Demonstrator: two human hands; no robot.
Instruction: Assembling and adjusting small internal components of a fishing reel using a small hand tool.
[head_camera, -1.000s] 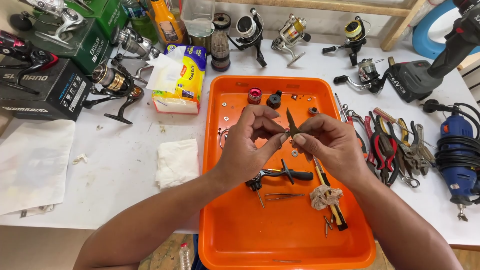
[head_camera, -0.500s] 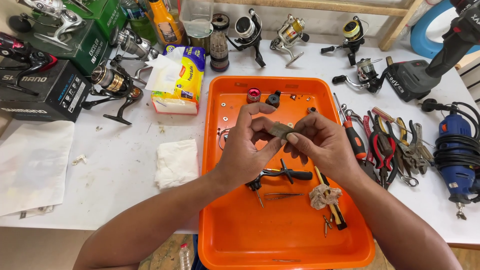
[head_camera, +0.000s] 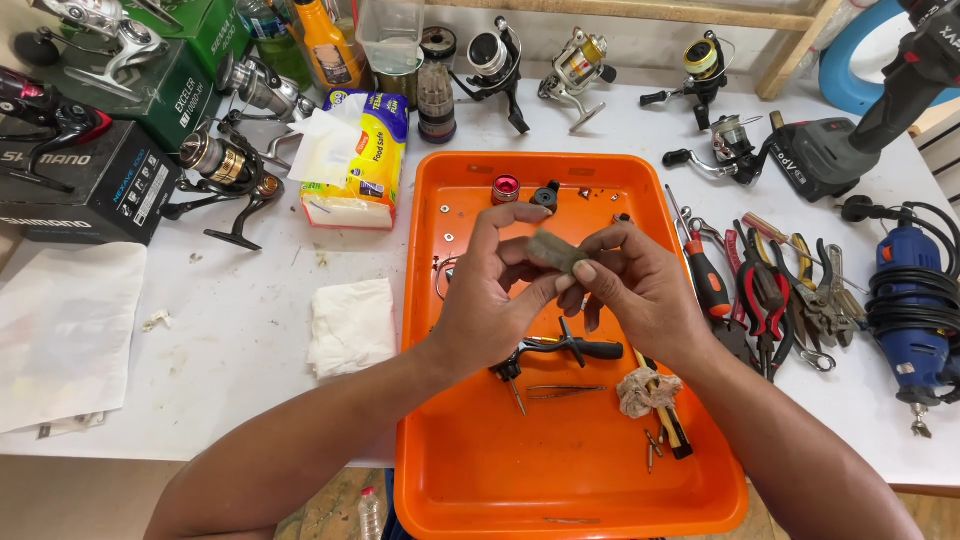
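The orange tray (head_camera: 470, 480) sits at the near desk (head_camera: 230, 370) edge, its front lip overhanging slightly; both forearms enter across that lip. On the tray floor nearest the person lie a crumpled rag (head_camera: 645, 390), a yellow-handled tool (head_camera: 672, 430) and a few loose screws (head_camera: 652, 450). Just beyond them are tweezers (head_camera: 565, 391) and a black reel handle (head_camera: 560, 350).

Above the tray's middle, the left hand (head_camera: 490, 305) and right hand (head_camera: 640, 290) meet. Each grip is narrow, thumb and fingertips pinched on a small flat greyish-green piece (head_camera: 556, 250), which is held clear of the tray floor, tilted, between the two hands. What the piece is cannot be told.

Judgement: the work is best kept directly over the tray, so that anything dropped lands inside its walls. Support from both sides looks sound; pressure should stay light on so thin a part.

Room: open tray floor lies near and left of the hands. To the right, a red-handled screwdriver (head_camera: 708, 280) and pliers (head_camera: 765, 300) crowd the tray wall, with a blue rotary tool (head_camera: 910, 310) beyond. To the left, a folded white cloth (head_camera: 350, 325) lies near, the desk more open there. Far side: a red cap (head_camera: 506, 188) and a black knob (head_camera: 546, 195) within the tray, then a tissue pack (head_camera: 365, 170) and spinning reels (head_camera: 575, 65) toward the wall.
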